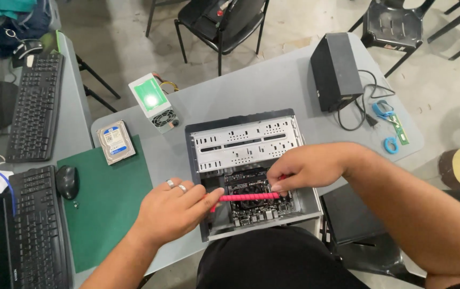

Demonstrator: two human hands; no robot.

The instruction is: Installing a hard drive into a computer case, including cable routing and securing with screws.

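Head view
Edges and room: the open computer case (251, 171) sits at the near edge of the grey tabletop (272, 85), close against the person's body; bare tabletop lies beyond it toward the black box (336, 71).
Left hand: left hand (175, 206) reaches in from the lower left, two rings on it, fingers pinched around the left end of the pink ribbed rod (248, 197).
Right hand: right hand (305, 167) comes in from the right, palm down, fingers clenched on the rod's right end.
Rod's place: level across the board inside the case, over the fan.
Labelled things: hard drive (116, 142) with white-and-blue label on the green mat (107, 203); power supply (154, 102) with green-and-white label behind it.
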